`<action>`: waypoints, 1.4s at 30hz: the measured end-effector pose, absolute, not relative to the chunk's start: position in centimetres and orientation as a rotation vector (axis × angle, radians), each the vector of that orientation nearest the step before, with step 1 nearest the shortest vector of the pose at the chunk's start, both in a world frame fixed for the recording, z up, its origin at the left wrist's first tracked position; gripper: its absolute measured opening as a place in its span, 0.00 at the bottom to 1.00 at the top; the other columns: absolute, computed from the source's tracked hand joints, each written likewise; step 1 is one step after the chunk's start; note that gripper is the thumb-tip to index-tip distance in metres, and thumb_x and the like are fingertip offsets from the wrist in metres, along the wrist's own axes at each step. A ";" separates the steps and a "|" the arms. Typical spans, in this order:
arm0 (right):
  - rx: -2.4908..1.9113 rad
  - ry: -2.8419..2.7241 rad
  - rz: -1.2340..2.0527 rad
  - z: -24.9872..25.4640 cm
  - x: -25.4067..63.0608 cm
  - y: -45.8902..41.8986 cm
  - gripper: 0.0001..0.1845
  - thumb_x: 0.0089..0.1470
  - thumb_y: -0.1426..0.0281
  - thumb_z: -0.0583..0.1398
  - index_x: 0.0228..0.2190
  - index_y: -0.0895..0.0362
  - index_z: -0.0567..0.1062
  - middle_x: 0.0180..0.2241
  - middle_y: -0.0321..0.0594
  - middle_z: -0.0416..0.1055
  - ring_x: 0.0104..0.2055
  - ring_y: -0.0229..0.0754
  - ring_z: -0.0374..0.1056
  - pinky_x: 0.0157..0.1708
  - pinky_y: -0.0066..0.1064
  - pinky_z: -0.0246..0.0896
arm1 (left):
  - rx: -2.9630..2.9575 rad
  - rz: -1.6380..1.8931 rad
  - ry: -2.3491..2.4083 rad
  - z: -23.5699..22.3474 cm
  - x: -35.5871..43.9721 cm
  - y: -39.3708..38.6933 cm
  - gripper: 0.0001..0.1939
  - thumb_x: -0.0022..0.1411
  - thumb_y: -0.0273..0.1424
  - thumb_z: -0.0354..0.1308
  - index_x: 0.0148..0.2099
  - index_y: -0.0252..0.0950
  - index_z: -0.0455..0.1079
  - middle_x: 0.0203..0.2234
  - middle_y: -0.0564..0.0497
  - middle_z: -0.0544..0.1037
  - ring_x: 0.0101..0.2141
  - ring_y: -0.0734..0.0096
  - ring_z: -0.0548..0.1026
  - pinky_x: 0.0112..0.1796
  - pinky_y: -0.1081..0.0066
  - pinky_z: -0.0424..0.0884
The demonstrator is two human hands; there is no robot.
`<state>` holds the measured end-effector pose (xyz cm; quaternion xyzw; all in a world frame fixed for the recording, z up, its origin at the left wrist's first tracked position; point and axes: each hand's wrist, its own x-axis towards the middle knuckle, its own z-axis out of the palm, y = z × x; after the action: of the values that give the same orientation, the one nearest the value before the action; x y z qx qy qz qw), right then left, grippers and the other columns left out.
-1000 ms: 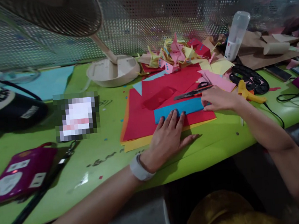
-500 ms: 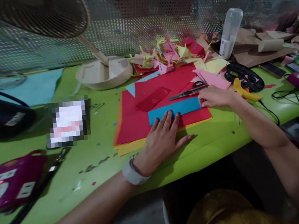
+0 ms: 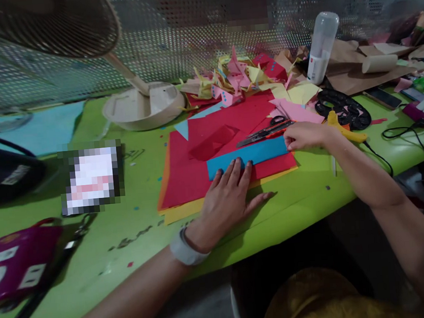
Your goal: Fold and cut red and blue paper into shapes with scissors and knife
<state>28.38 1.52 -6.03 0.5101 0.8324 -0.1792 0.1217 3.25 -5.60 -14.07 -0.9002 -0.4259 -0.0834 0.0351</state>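
A folded strip of blue paper (image 3: 249, 156) lies across red paper sheets (image 3: 178, 174), with yellow and orange sheets showing underneath. My left hand (image 3: 227, 190) rests flat on its lower left edge, fingers spread and thumb stretched out to the right. At the strip's right end my right hand (image 3: 304, 135) is closed, its curled fingers against the paper; the fingertips are partly hidden. Just behind the strip lie a utility knife (image 3: 249, 138) and black-handled scissors (image 3: 277, 120). A yellow glue gun (image 3: 346, 130) sits beside my right wrist.
A fan (image 3: 144, 108) stands at the back left. Folded paper shapes (image 3: 239, 72) are heaped behind the sheets, near a clear bottle (image 3: 323, 48). A purple power strip (image 3: 20, 260) and a phone-like blurred object (image 3: 93, 177) lie left. A black ring-shaped tray (image 3: 341, 108) is right.
My right hand has slid slightly rightward along the blue paper to its end. My left hand stays pressed on it. The whole view has shifted a little.
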 end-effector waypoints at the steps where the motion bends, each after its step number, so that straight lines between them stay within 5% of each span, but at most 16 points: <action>1: 1.490 2.425 -0.525 -6.0 28.4 1.5 0.08 0.51 0.75 0.59 0.33 0.63 0.79 0.32 0.45 0.77 0.32 0.40 0.68 0.30 0.29 0.53 | -2.764 -0.250 -1.309 -14.1 3.3 -5.6 0.47 0.62 0.60 0.35 0.66 0.25 0.56 0.62 0.28 0.60 0.61 0.41 0.60 0.57 0.46 0.58; 15: 1.602 2.389 -0.422 -5.3 29.8 1.7 0.04 0.48 0.77 0.60 0.28 0.60 0.77 0.29 0.40 0.75 0.31 0.39 0.66 0.28 0.28 0.51 | -2.762 -0.228 -1.295 -14.1 3.3 -5.6 0.48 0.62 0.59 0.36 0.65 0.21 0.56 0.61 0.26 0.59 0.61 0.40 0.60 0.57 0.46 0.57; 18: 1.801 2.623 -0.403 -4.7 29.3 1.1 0.05 0.52 0.71 0.60 0.30 0.60 0.76 0.30 0.40 0.74 0.30 0.38 0.66 0.29 0.27 0.51 | -2.765 -0.226 -1.300 -14.0 3.4 -5.5 0.48 0.62 0.60 0.37 0.65 0.22 0.56 0.61 0.26 0.60 0.61 0.40 0.60 0.57 0.46 0.57; 21: 1.866 2.807 -0.529 -5.4 27.0 0.1 0.13 0.56 0.62 0.59 0.29 0.60 0.75 0.27 0.40 0.73 0.28 0.36 0.64 0.29 0.27 0.51 | -2.774 -0.226 -1.315 -14.1 3.5 -5.5 0.47 0.62 0.59 0.38 0.65 0.23 0.56 0.62 0.27 0.60 0.62 0.40 0.58 0.57 0.45 0.56; 28: 1.801 2.552 -0.646 -8.2 23.2 -0.5 0.20 0.56 0.58 0.59 0.18 0.58 0.72 0.17 0.36 0.69 0.23 0.35 0.63 0.24 0.27 0.47 | -2.776 -0.236 -1.332 -14.0 3.5 -5.7 0.48 0.62 0.60 0.38 0.65 0.22 0.56 0.62 0.26 0.59 0.61 0.39 0.59 0.57 0.44 0.57; 34: 1.850 2.452 -0.670 -8.4 23.6 0.0 0.23 0.53 0.54 0.61 0.17 0.57 0.71 0.15 0.36 0.68 0.21 0.36 0.65 0.23 0.26 0.50 | -2.763 -0.206 -1.340 -13.7 3.7 -5.7 0.48 0.62 0.60 0.39 0.65 0.22 0.56 0.62 0.25 0.59 0.61 0.39 0.59 0.57 0.45 0.57; 42: 1.846 2.315 -1.198 -9.2 24.4 0.7 0.22 0.50 0.56 0.65 0.17 0.59 0.69 0.16 0.36 0.71 0.17 0.32 0.66 0.22 0.22 0.60 | -2.790 -0.218 -1.337 -13.7 3.7 -5.7 0.48 0.62 0.60 0.38 0.65 0.21 0.56 0.62 0.25 0.58 0.62 0.39 0.58 0.57 0.44 0.57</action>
<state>24.41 0.69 -9.16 0.5777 0.7245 -0.3750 -0.0263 3.67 -5.66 -13.69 -0.8994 -0.4310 -0.0701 0.0199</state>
